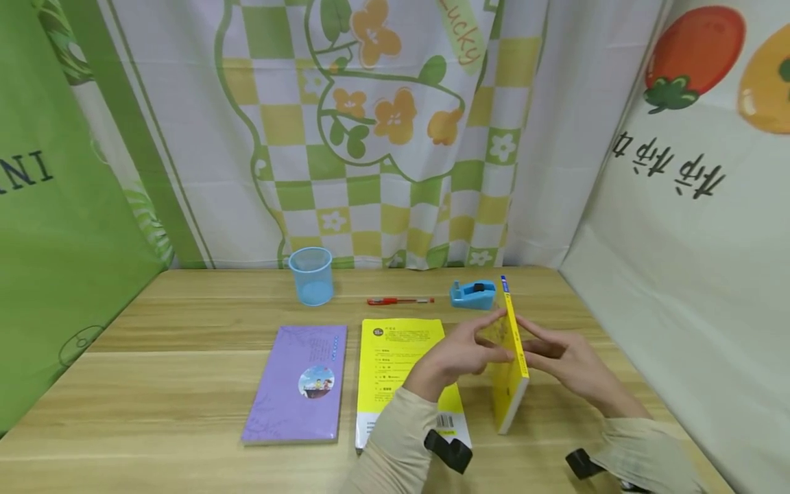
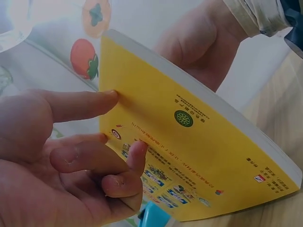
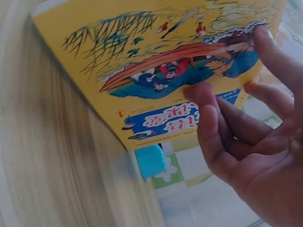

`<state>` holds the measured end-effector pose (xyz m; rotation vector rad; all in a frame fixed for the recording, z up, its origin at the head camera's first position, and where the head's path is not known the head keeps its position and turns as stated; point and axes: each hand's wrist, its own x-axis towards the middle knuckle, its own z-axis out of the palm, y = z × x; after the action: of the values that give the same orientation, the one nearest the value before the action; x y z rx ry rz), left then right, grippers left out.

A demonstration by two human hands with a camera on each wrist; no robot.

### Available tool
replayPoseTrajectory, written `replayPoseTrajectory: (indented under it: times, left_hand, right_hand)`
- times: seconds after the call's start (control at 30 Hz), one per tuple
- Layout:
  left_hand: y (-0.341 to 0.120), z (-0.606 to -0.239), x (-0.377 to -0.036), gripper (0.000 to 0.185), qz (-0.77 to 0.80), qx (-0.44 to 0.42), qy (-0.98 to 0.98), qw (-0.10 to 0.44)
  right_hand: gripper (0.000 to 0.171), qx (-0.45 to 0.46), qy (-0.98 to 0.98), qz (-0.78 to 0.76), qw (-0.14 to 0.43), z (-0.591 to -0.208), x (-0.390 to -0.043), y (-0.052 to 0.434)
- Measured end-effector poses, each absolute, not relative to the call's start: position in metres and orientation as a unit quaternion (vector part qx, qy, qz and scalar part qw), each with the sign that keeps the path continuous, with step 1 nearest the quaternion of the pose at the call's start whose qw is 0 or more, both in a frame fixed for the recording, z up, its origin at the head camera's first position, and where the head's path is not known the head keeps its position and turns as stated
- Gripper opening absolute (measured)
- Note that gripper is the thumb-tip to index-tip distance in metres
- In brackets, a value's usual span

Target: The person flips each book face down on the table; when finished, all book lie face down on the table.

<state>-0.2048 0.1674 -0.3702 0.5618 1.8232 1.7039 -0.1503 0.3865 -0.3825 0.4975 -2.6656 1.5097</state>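
Nearest the camera, the left hand [image 1: 459,353] and right hand [image 1: 564,360] press nearly straight fingers against opposite covers of the yellow book [image 1: 511,370], a flat open grip keeping it upright. It stands on edge on the tabletop [image 1: 185,384], at three o'clock from the flat yellow book [image 1: 395,357], with the tape dispenser [image 1: 472,294] at twelve o'clock.

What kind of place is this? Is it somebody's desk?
Probably a study desk set in a cloth-walled corner: a wooden table with books such as the purple book, a red pen and a tape dispenser, with printed curtains behind.
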Motion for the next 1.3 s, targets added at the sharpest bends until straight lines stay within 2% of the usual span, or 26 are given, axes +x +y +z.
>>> replayPoseTrajectory:
  times: [0.43,0.97,1.3]
  left_hand:
    - [0.164,-0.362,-0.202,0.072,0.591,0.199,0.743,0.245]
    - [0.173,-0.379,-0.206,0.073,0.579,0.213,0.751,0.234]
    - [0.187,-0.398,-0.198,0.066,0.46,0.166,0.843,0.224]
  right_hand:
    - [0.06,0.21,-0.826,0.523,0.018,-0.389,-0.158,0.385]
    - [0.056,0.187,-0.846,0.499,0.013,-0.378,-0.15,0.401]
    - [0.055,0.146,-0.869,0.472,0.014,-0.372,-0.143,0.421]
